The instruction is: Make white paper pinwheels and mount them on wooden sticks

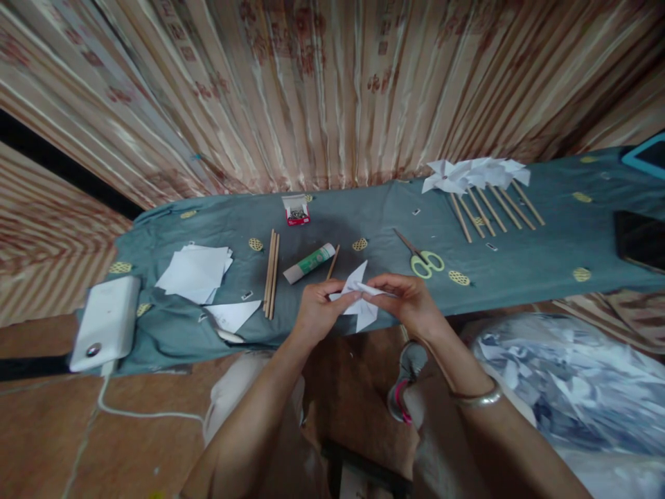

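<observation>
Above the tablecloth [364, 215], fingers [389, 280] of both hands [318, 310] [414, 301] pinch a paper pinwheel [366, 315].

table cloth [374, 215] was dusty teal with yellow pineapples [458, 278] all over, paper pinwheel [366, 315] was plain white, scissor handles [424, 258] were lime-ish green, glue stick [310, 262] looked green and whitish to me, curtain [332, 138] had brown-and-cream stripes

1 white device [108, 315] with cable [150, 414]; floral curtain [332, 90].

White paper pinwheel [367, 316] partly behind left hand [321, 311] and right hand [409, 301]
</observation>
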`<state>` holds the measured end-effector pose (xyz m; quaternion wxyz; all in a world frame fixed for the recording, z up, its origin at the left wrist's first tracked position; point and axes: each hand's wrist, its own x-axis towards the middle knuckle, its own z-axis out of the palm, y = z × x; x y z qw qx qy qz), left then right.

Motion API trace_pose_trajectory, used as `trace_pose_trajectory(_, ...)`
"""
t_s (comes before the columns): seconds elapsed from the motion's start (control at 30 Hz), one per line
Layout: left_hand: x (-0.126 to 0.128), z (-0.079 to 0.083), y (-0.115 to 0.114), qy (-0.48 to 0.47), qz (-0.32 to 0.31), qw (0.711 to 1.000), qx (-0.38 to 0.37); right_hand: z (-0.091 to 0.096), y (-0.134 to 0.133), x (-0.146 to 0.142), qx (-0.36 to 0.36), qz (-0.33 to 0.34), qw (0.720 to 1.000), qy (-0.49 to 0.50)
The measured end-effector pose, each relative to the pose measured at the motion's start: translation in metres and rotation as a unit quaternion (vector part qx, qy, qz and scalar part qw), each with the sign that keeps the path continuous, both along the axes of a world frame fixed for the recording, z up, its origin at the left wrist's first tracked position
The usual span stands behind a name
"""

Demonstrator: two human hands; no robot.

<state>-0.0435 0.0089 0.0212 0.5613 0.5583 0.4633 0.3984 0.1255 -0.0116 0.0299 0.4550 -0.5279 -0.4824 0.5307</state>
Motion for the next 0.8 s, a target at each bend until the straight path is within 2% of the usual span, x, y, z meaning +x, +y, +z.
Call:
trace_pose_trajectory(0.17, -0.0001, -0.0004, -0.0007, -0.009, 0.015, 1.000, -0.013, -0.0004, 0.0009, -0.0006, 0.007, 0.002, 1.000, -0.007)
trace_pose_trajectory(0.47, 0.0003, 0.0057, -0.0005, -0.008, 0.008, 1.000, -0.007, -0.0007, 0.0014, -0.0003, -0.004, -0.003, 1.000, -0.007)
trace_pose_trajectory(0.8, 0.0012, 0.0049, -0.0008, -0.015, 0.015, 1.000, -0.007, 0.0028, 0.0012, -0.0013, -0.038, -0.006, 0.999, 0.006)
